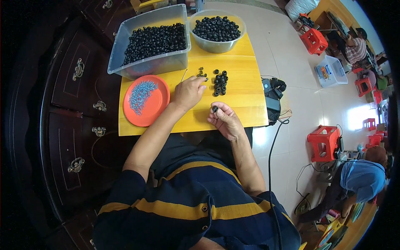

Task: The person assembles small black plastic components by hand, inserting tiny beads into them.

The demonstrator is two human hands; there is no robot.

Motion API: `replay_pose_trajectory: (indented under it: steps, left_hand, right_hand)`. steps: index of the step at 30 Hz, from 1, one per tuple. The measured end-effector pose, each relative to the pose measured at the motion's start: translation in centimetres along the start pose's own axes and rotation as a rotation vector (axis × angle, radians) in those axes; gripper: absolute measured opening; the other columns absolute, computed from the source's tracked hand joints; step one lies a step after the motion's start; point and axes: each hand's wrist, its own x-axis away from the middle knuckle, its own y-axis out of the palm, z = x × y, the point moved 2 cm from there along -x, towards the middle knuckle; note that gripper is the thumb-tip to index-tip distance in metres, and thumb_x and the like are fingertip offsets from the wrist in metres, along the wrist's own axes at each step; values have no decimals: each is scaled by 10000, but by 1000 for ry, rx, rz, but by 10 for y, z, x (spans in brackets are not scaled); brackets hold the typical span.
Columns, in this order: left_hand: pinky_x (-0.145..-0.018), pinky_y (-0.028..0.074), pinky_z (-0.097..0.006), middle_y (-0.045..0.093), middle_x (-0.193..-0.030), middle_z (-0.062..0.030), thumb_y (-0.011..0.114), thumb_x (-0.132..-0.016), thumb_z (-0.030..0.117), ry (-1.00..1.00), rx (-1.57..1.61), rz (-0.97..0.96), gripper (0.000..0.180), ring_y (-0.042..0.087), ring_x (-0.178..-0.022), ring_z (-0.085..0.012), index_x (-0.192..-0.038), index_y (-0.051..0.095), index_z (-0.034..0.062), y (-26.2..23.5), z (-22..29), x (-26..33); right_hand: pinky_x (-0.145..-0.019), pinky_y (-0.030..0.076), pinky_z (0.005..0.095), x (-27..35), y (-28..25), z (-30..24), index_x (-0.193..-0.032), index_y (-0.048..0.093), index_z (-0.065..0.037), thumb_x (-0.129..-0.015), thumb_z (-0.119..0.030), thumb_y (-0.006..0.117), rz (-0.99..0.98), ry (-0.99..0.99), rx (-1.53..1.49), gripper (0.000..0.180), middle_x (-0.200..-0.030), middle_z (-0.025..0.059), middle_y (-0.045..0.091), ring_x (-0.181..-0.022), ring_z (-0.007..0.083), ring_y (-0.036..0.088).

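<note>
My right hand (226,120) pinches a small round black knob (214,108) with a hole in its end, just above the table's near edge. My left hand (188,91) reaches across the table, its fingertips bent together at a few tiny dark cylindrical pieces (201,69). Whatever lies between those fingertips is too small to make out. Between and beyond both hands sits a loose cluster of black knobs (220,83). Left of my left hand, a red plate (160,109) carries a heap of small silvery screws (141,96).
A large clear bin (146,66) and a round clear tub (216,46), both filled with black knobs, stand at the back of the yellow table (246,71). Dark cabinets (79,125) line the left. A black cable (271,166) hangs at the right; people and red stools (324,142) are beyond.
</note>
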Motion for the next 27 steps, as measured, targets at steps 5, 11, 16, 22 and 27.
replay_pose_trajectory:
  steps: [5, 11, 16, 22, 27]
  left_hand:
    - [-717, 543, -472, 662, -941, -137, 660, -867, 217, 0, -181, -12, 170, 672, -821, -343, -958, 674, 75, 14, 1, -14]
    - [-694, 539, -471, 661, -902, -126, 664, -865, 190, 40, -144, -3, 129, 668, -807, -340, -881, 657, 62, 17, -1, -13]
    - [-648, 544, -377, 682, -844, -139, 691, -819, 38, -19, 325, 18, 79, 689, -736, -284, -878, 642, 22, -4, 21, 10]
    - [-634, 548, -271, 695, -850, -105, 673, -824, -49, 0, 512, 66, 113, 697, -736, -166, -929, 685, -10, -41, 51, 42]
    - [-655, 559, -260, 699, -868, -98, 668, -837, -58, 20, 579, 75, 126, 702, -751, -158, -950, 702, -16, -50, 58, 58]
  right_hand:
    - [-851, 544, 292, -1, 1, -1, -1192, 633, -86, -949, -205, 676, -12, -3, -79, 274, -967, 25, 667, -902, 129, 650]
    - [-854, 544, 293, -1, 4, -4, -1201, 622, -89, -958, -200, 665, 9, 7, -93, 271, -973, 31, 661, -895, 129, 647]
    - [-857, 534, 292, -1, 1, -3, -1203, 622, -91, -955, -192, 667, 19, -6, -111, 271, -992, 33, 668, -909, 134, 649]
    - [-844, 524, 286, 0, 7, -2, -1215, 623, -96, -960, -202, 659, 52, 0, -55, 278, -1011, 32, 677, -910, 127, 650]
    - [-839, 520, 283, 4, 15, -1, -1217, 626, -99, -957, -203, 664, 51, -3, -26, 283, -1010, 32, 685, -894, 123, 652]
